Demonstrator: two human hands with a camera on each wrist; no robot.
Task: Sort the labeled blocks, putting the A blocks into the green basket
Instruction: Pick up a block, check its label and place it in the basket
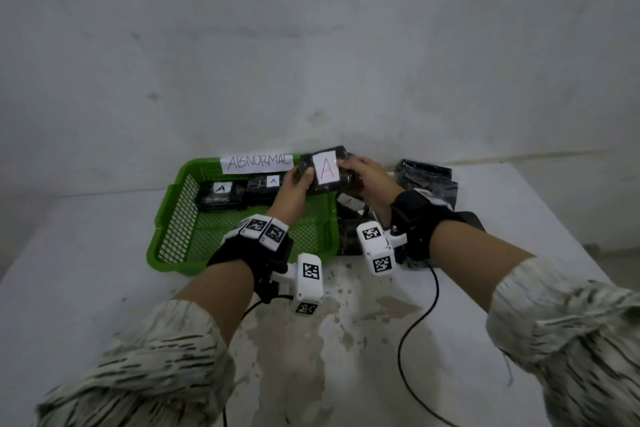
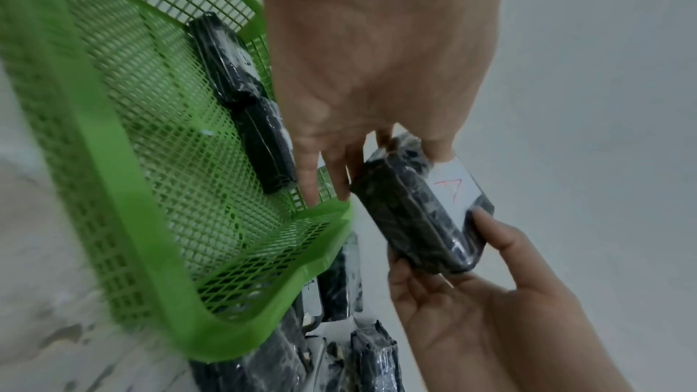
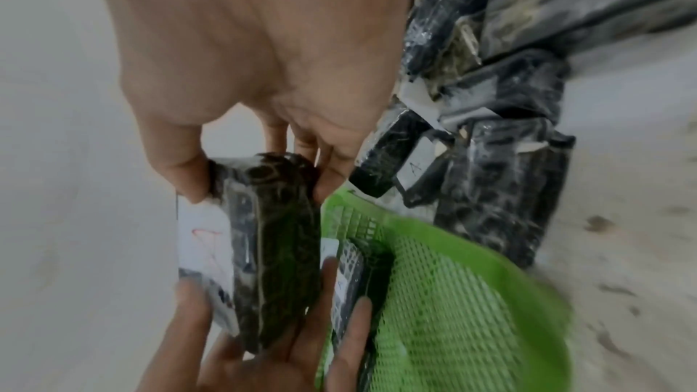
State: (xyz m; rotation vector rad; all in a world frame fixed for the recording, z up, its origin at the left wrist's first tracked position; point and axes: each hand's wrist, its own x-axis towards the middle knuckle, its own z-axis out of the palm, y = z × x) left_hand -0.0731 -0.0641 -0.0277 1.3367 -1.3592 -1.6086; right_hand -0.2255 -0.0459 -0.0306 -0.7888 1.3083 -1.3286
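Both hands, the left hand (image 1: 294,184) and right hand (image 1: 363,177), are gripping opposite ends of a red-lettered A block (image 1: 325,170) above the green basket's (image 1: 173,211) far right corner, placement evidently pending: lowering beside the two A blocks (image 1: 239,192) inside.

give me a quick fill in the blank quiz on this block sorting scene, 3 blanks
1. The block held by the left hand and right hand bears a red letter ____.
2. The paper sign on the green basket reads ____.
3. The number of blocks already lying in the basket is ____.

Missing words: A; ABNORMAL; two
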